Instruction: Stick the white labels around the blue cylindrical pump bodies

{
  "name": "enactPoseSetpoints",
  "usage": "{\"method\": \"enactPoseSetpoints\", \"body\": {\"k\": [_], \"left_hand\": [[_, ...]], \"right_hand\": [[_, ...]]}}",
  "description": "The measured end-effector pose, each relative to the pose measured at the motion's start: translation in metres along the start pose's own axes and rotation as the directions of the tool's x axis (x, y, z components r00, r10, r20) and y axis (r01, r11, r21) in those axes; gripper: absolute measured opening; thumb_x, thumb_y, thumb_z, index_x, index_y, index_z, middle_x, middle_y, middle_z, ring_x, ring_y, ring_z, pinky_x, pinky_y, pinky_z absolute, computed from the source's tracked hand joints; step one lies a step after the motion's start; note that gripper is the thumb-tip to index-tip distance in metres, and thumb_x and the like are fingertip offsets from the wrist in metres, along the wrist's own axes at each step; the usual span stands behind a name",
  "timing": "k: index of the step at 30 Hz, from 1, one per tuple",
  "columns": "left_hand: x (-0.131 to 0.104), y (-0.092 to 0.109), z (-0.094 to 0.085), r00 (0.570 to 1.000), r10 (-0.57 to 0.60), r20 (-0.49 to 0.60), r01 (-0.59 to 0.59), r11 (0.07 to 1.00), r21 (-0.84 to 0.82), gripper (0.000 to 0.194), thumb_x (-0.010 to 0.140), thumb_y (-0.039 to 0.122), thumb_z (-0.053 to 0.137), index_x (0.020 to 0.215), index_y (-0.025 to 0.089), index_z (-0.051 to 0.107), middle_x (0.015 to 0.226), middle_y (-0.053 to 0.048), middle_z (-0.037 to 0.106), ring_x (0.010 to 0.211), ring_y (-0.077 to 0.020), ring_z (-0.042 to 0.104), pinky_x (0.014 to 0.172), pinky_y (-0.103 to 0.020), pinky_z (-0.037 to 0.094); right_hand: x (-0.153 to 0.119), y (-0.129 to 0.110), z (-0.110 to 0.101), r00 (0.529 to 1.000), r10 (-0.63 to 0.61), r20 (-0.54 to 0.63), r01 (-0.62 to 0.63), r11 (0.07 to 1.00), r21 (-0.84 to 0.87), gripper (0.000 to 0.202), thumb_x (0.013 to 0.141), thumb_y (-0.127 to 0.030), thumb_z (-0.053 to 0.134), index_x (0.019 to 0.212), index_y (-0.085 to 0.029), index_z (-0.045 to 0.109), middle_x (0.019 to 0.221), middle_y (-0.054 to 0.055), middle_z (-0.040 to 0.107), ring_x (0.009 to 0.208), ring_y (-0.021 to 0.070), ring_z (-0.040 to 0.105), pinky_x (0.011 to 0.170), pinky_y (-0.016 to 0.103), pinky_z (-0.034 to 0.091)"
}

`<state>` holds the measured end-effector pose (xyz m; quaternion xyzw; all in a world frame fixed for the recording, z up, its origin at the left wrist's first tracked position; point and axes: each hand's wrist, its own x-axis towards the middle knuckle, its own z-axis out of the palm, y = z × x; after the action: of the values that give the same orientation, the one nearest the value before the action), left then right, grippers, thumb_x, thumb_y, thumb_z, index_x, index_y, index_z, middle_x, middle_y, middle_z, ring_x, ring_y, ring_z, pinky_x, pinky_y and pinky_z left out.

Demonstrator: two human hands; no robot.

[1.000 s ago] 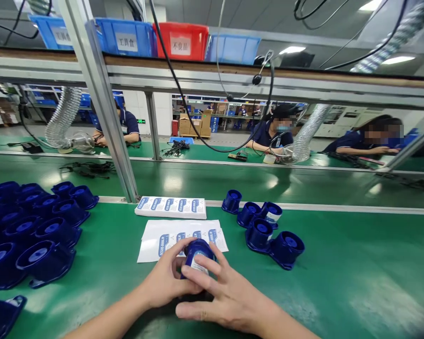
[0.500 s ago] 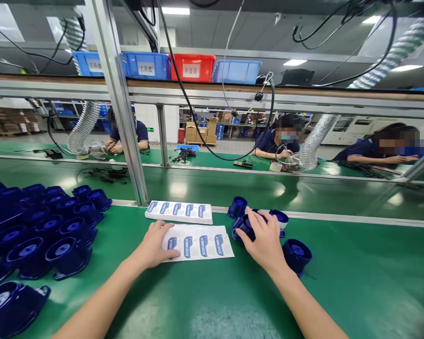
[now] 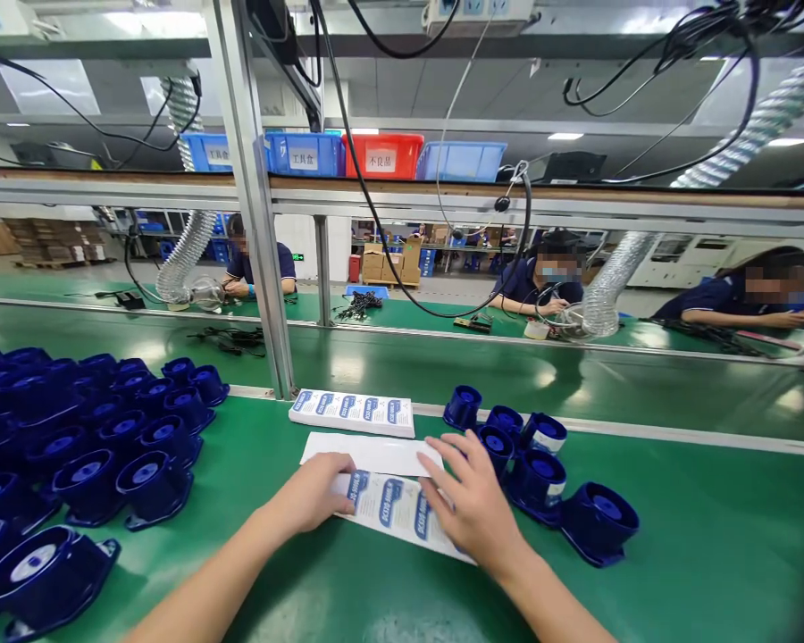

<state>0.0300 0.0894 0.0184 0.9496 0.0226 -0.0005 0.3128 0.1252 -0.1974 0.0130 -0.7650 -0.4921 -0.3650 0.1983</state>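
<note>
Both hands are down on the label sheet [image 3: 392,509], which lies flat on the green bench [image 3: 676,545] at dead centre. The left hand [image 3: 314,491] presses the sheet's 9 o'clock end, fingers loosely curled, thumb on the paper, nothing gripped. The right hand [image 3: 475,505] lies open, fingers spread, palm down over the 3 o'clock end. Whether a fingertip has caught a label, I cannot tell.

Just at 12 o'clock of the sheet lies a blank sheet [image 3: 372,454], partly tucked under it. Beyond that, again at 12 o'clock, sits the label stack [image 3: 354,413], tight against the bench edge.

At 2 o'clock of the right hand, a cluster of blue housings [image 3: 540,473] stands mouth-up, the nearest one just beside the fingertips; two show a white label on the side. Away at 9 o'clock, well apart from the left hand, a big crowd of housings [image 3: 100,438] fills the bench.

Behind the upright post [image 3: 261,232], at 12 o'clock, people [image 3: 542,281] sit working across the line. Overhead, bins [image 3: 381,156] sit on the shelf.
</note>
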Motion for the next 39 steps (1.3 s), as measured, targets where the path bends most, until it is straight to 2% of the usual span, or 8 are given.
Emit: {"method": "enactPoseSetpoints", "body": {"k": [5, 9, 12, 15, 27, 30, 34, 39], "left_hand": [[-0.007, 0.020, 0.018, 0.988, 0.130, 0.081, -0.116, 0.981, -0.158, 0.014, 0.083, 0.028, 0.076, 0.094, 0.021, 0.079, 0.090, -0.001, 0.079, 0.086, -0.0247, 0.068, 0.075, -0.031, 0.045], [-0.014, 0.030, 0.022, 0.967, 0.226, 0.119, -0.194, 0.953, -0.233, 0.014, 0.089, 0.033, 0.073, 0.094, 0.021, 0.080, 0.087, -0.001, 0.079, 0.083, -0.0237, 0.068, 0.074, -0.030, 0.046], [-0.016, 0.031, 0.020, 0.954, 0.274, 0.123, -0.233, 0.934, -0.271, 0.022, 0.098, 0.034, 0.064, 0.111, 0.025, 0.079, 0.101, -0.003, 0.082, 0.091, -0.0246, 0.072, 0.082, -0.032, 0.050], [-0.016, 0.029, 0.019, 0.958, 0.270, 0.093, -0.235, 0.931, -0.279, 0.025, 0.102, 0.035, 0.058, 0.119, 0.025, 0.073, 0.112, -0.005, 0.080, 0.100, -0.0250, 0.072, 0.089, -0.033, 0.051], [-0.009, 0.026, 0.016, 0.955, 0.293, 0.039, -0.272, 0.924, -0.268, 0.030, 0.109, 0.036, 0.045, 0.103, 0.021, 0.070, 0.098, -0.004, 0.074, 0.091, -0.0217, 0.065, 0.083, -0.032, 0.048], [-0.008, 0.023, 0.016, 0.953, 0.301, 0.022, -0.285, 0.921, -0.267, 0.029, 0.109, 0.036, 0.044, 0.103, 0.022, 0.069, 0.096, -0.003, 0.073, 0.089, -0.0208, 0.065, 0.083, -0.032, 0.048], [-0.009, 0.024, 0.019, 0.947, 0.320, 0.007, -0.307, 0.916, -0.259, 0.030, 0.110, 0.036, 0.045, 0.103, 0.022, 0.070, 0.096, -0.003, 0.074, 0.090, -0.0204, 0.065, 0.084, -0.031, 0.048], [-0.010, 0.024, 0.022, 0.942, 0.337, 0.002, -0.325, 0.912, -0.251, 0.031, 0.110, 0.036, 0.044, 0.107, 0.022, 0.071, 0.095, -0.003, 0.075, 0.085, -0.0190, 0.065, 0.081, -0.029, 0.047]], "right_hand": [[0.003, -0.037, 0.004, 0.995, -0.097, 0.024, 0.095, 0.994, 0.044, 0.022, 0.101, -0.019, 0.069, 0.123, -0.018, 0.072, 0.133, 0.015, 0.070, 0.129, 0.0369, 0.058, 0.117, 0.077, 0.043], [0.001, -0.038, 0.003, 0.994, -0.112, 0.009, 0.112, 0.993, 0.028, 0.016, 0.100, -0.014, 0.068, 0.116, -0.018, 0.073, 0.130, 0.015, 0.071, 0.127, 0.0362, 0.059, 0.116, 0.078, 0.044], [0.000, -0.036, 0.003, 0.996, -0.092, 0.005, 0.092, 0.995, 0.037, 0.017, 0.099, -0.012, 0.068, 0.114, -0.019, 0.073, 0.130, 0.014, 0.071, 0.126, 0.0351, 0.060, 0.116, 0.077, 0.045], [-0.001, -0.036, 0.004, 0.997, -0.076, 0.001, 0.076, 0.994, 0.074, 0.018, 0.098, -0.014, 0.071, 0.115, -0.020, 0.073, 0.129, 0.013, 0.072, 0.126, 0.0347, 0.061, 0.116, 0.076, 0.045], [-0.005, -0.035, 0.009, 0.996, -0.075, 0.041, 0.068, 0.987, 0.143, 0.025, 0.094, 0.002, 0.058, 0.099, -0.019, 0.069, 0.126, 0.011, 0.070, 0.126, 0.0330, 0.058, 0.118, 0.075, 0.043], [-0.003, -0.036, 0.007, 0.998, -0.054, 0.024, 0.049, 0.984, 0.174, 0.018, 0.097, -0.002, 0.059, 0.099, -0.018, 0.068, 0.122, 0.011, 0.071, 0.124, 0.0328, 0.058, 0.117, 0.075, 0.045], [-0.001, -0.038, 0.006, 0.999, -0.042, 0.002, 0.041, 0.989, 0.139, 0.019, 0.101, -0.011, 0.065, 0.118, -0.016, 0.069, 0.126, 0.014, 0.070, 0.124, 0.0342, 0.057, 0.115, 0.075, 0.047], [-0.003, -0.040, 0.009, 0.999, -0.036, -0.015, 0.038, 0.992, 0.118, 0.016, 0.099, -0.010, 0.067, 0.112, -0.019, 0.072, 0.126, 0.013, 0.070, 0.124, 0.0337, 0.058, 0.117, 0.074, 0.045]]}}
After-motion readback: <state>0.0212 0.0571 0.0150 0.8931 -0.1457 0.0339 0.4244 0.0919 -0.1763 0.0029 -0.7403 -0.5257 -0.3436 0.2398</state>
